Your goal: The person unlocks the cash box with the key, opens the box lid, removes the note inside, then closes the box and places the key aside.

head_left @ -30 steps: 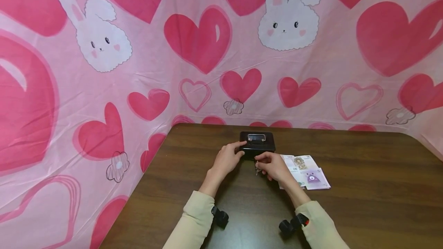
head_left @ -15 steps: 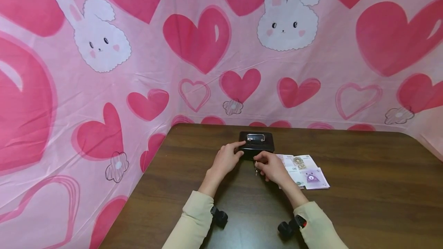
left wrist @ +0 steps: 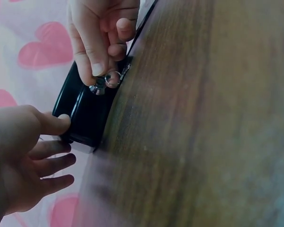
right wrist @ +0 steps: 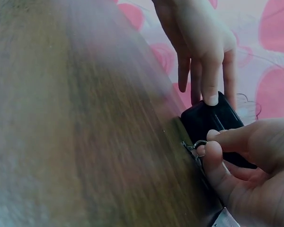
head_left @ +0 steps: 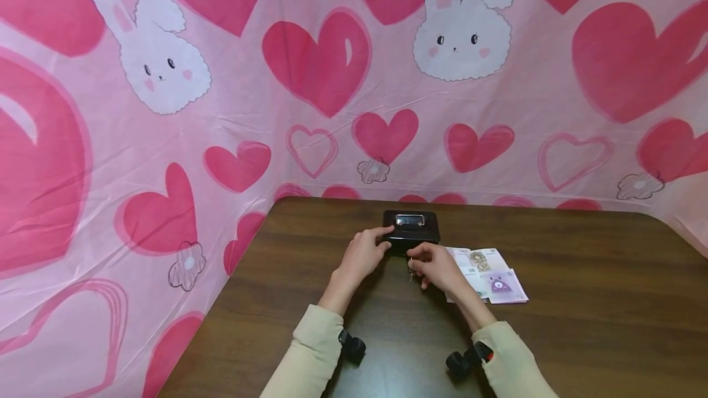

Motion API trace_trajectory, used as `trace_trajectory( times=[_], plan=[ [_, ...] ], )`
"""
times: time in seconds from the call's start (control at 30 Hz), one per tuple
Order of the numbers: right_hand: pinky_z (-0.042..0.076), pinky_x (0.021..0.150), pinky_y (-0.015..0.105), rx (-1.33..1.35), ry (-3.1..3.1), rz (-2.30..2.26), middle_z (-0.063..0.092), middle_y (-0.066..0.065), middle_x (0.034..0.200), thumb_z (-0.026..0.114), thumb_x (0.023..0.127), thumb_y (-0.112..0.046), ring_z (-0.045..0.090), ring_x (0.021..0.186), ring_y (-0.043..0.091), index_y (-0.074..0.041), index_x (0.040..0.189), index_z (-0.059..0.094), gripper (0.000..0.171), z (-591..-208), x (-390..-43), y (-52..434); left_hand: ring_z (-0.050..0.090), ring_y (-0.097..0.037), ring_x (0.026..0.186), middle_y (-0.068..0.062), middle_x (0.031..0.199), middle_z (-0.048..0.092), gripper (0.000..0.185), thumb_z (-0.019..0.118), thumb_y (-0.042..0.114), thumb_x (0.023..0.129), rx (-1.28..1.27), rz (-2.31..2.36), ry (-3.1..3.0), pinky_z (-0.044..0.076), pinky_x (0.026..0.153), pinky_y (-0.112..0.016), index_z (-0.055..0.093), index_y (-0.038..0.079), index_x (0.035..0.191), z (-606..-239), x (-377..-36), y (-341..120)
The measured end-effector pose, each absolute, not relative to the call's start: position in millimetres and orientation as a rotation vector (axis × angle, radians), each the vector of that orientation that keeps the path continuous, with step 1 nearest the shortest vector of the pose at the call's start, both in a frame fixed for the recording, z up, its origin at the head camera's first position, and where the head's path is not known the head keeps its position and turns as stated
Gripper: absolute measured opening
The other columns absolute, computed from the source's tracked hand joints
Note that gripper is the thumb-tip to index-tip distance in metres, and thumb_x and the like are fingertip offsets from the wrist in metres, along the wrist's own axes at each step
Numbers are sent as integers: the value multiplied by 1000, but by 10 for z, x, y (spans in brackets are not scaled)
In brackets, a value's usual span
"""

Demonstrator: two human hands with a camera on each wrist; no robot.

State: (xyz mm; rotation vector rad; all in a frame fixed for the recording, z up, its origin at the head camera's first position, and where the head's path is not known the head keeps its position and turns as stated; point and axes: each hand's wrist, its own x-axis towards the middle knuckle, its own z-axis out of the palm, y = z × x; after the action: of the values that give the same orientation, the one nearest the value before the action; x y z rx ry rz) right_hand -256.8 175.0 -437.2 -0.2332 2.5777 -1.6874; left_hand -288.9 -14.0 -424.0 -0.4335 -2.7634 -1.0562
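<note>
A small black cash box (head_left: pixel 426 236) with a metal handle (head_left: pixel 410 220) on its lid stands near the table's back edge, lid down. My left hand (head_left: pixel 361 255) rests at its left front corner, index finger on the lid and thumb against the front. In the left wrist view those fingers are straight and spread. With thumb and index finger, my right hand (head_left: pixel 439 268) pinches a key at the round silver lock (left wrist: pixel 99 88) in the box's front. From it hangs a key ring (right wrist: pixel 199 143) with a second small key (left wrist: pixel 125 72). The pinched key is mostly hidden by the fingertips.
Several colourful play banknotes (head_left: pixel 500 286) lie on the brown wooden table (head_left: pixel 597 300), right of the box and partly behind my right hand. A pink cloth (head_left: pixel 321 158) with hearts and rabbits hangs behind and left of the table.
The lower fingers of my right hand have shifted slightly while the pinch at the lock stays. My left hand and the box keep their places.
</note>
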Motion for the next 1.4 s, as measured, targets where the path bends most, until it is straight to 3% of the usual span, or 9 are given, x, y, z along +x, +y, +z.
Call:
trace_trajectory(
  times=[0.27, 0.5, 0.77, 0.93, 1.4],
  plan=[
    [55, 47, 34, -190, 2556, -1709, 67, 15, 80, 63, 94, -1, 60, 58, 15, 5, 112, 65, 19, -4372, -2527, 1708, 66, -18, 110, -7, 132, 66, 39, 65, 16, 96, -429, -1053, -2766, 53, 97, -42, 64, 26, 134, -4234, -2880, -131],
    [54, 44, 34, -169, 2624, -1670, 71, 16, 83, 63, 93, -2, 63, 53, 15, 5, 111, 65, 20, -4320, -2488, 1662, 66, -17, 108, -7, 132, 66, 39, 65, 18, 96, -437, -1049, -2769, 53, 97, -42, 64, 26, 134, -4249, -2893, -150],
    [53, 45, 32, -143, 2666, -1622, 65, 10, 76, 65, 92, -3, 56, 52, 14, 3, 110, 67, 19, -4334, -2509, 1656, 66, -19, 111, -8, 134, 65, 39, 65, 18, 97, -429, -1056, -2768, 52, 99, -42, 64, 27, 135, -4240, -2883, -146],
    [52, 44, 31, -172, 2653, -1619, 62, 8, 75, 66, 92, -4, 53, 53, 14, 2, 109, 67, 18, -4344, -2524, 1678, 67, -18, 108, -7, 133, 65, 39, 66, 19, 96, -428, -1038, -2764, 54, 97, -42, 64, 26, 134, -4239, -2886, -142],
    [57, 52, 34, -401, 2532, -1498, 70, 12, 89, 68, 91, -7, 63, 65, 18, 2, 109, 67, 20, -4294, -2528, 1812, 61, -14, 89, -6, 124, 71, 40, 67, 20, 96, -434, -1055, -2759, 53, 82, -34, 64, 28, 134, -4249, -2906, -149]
  ],
)
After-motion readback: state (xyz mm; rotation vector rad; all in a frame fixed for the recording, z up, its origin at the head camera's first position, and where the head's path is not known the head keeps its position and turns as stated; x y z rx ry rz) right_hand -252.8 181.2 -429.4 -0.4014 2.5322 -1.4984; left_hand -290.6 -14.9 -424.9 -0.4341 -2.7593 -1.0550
